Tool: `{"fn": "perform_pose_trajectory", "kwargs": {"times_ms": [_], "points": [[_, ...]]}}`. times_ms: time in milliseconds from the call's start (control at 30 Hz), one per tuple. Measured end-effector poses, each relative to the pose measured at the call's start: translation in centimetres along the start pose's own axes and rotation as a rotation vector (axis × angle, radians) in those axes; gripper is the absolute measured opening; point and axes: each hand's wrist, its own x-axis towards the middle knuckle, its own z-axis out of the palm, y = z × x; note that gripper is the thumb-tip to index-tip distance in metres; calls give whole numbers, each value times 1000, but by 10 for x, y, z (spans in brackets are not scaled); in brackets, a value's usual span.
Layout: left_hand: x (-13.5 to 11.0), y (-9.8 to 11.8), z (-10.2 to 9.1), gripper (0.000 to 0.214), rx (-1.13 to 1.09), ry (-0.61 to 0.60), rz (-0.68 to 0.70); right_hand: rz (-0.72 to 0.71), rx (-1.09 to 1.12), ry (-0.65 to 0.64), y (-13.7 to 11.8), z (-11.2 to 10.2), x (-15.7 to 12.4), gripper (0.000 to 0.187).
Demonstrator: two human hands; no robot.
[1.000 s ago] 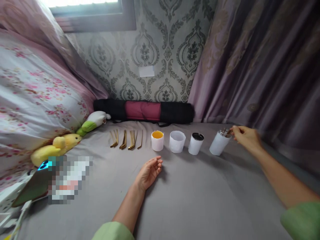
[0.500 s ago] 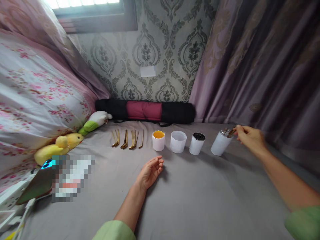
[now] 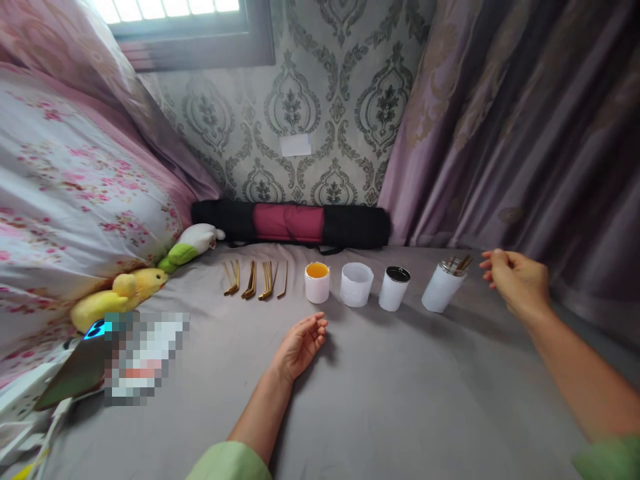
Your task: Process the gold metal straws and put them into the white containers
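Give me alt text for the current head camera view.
A person's right hand, holding nothing visible, is beside a white container with thin rods in it. Three white containers stand in line to its left, then bent golden rods on a grey sheet; the left hand is loosely curled in front.

Golden rods [image 3: 251, 280] appear glossy and metallic, the translucent cup [image 3: 356, 292] frosted and plastic-like, the rightmost canister [image 3: 441, 291] matt and paper-like below shiny metal, the grey sheet [image 3: 390, 393] matt, faintly creased cloth, and the purple curtain [image 3: 450, 147] satin-sheened fabric.

Head-worn view, forward and down
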Motion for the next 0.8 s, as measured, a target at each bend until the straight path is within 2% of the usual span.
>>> {"fn": "perform_pose_trajectory", "kwargs": {"times_ms": [233,367,567,667,800], "points": [[0,0,2,21,3,-2,8,105,277,-67,-10,-5,-36,22],[-1,0,1,22,-1,-6,14,234,413,-195,-9,3,-70,26],[-2,1,2,21,-11,-3,16,490,483,-459,-1,34,-131,29],[-3,2,4,20,-10,11,12,545,471,-580,3,53,-156,30],[-3,3,4,20,-16,11,15,566,452,-655,3,76,-176,29]]}}
